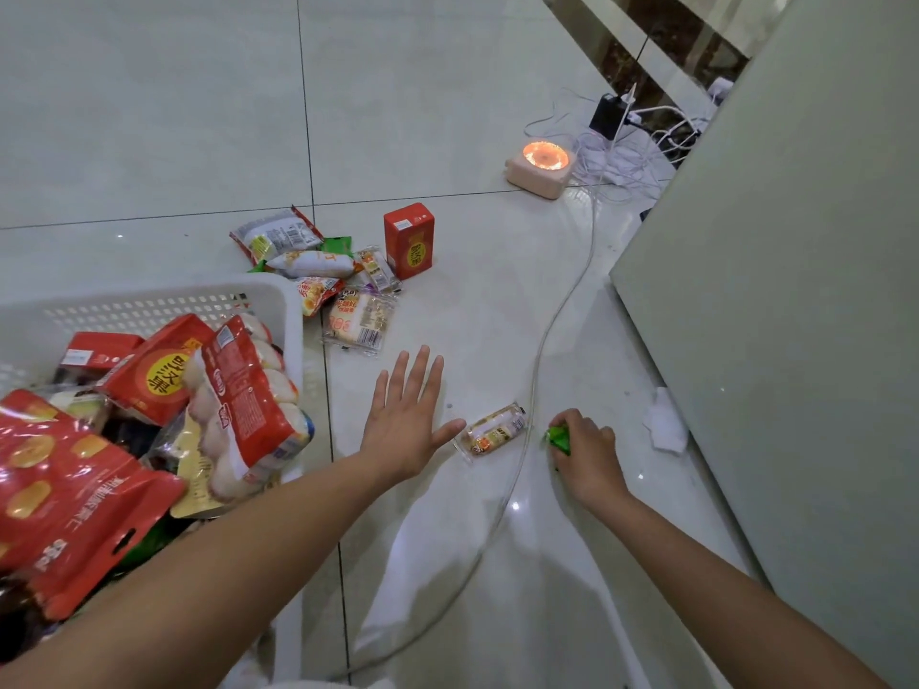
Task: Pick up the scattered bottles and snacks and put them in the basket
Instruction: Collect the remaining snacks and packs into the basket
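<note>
A white perforated basket [149, 303] at the left holds several red snack bags and packets. My left hand [405, 420] hovers flat and open over the floor just right of it, fingers spread, thumb close to a small clear snack packet [495, 430]. My right hand [587, 452] is closed around a small green packet [559, 438] on the floor, right of that clear packet. Farther off, a heap of snack packets [323, 273] lies on the tiles with an upright red carton [409, 239] beside it.
A white cable [562, 300] snakes across the floor between the packets and a grey panel [776, 290] at the right. A pink device with a glowing orange ring [542, 166] and tangled wires [626, 156] sit beyond. Crumpled white tissue [664, 420] lies by the panel.
</note>
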`<action>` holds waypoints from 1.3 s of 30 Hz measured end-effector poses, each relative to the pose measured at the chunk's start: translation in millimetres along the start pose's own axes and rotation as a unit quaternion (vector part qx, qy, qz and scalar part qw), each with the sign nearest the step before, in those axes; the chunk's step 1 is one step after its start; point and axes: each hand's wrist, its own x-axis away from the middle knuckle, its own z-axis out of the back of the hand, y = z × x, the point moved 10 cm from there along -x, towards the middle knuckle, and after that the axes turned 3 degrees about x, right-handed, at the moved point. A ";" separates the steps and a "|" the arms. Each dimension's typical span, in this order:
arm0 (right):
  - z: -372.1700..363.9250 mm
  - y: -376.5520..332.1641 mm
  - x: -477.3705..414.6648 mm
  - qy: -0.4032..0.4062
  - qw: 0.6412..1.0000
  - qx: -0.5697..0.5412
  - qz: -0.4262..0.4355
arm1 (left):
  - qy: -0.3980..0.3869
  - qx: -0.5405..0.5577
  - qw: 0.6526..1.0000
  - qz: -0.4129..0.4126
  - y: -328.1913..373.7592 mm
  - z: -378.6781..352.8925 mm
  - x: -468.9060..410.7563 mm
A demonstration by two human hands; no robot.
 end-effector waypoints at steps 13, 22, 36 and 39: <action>-3.2 12.2 14.7 0.090 0.966 0.209 0.119 | -0.067 -0.013 0.996 -0.053 44.2 -41.8 -11.4; -10.8 7.7 10.4 0.115 0.947 0.258 0.155 | -0.026 0.096 0.985 -0.143 89.4 -36.3 -27.4; -17.9 4.6 10.7 0.034 0.970 0.208 0.122 | -0.016 0.035 0.999 -0.026 73.6 22.2 -10.9; 2.0 -1.7 1.6 0.027 0.979 0.177 0.095 | 0.051 0.028 0.998 -0.038 63.8 99.9 -10.6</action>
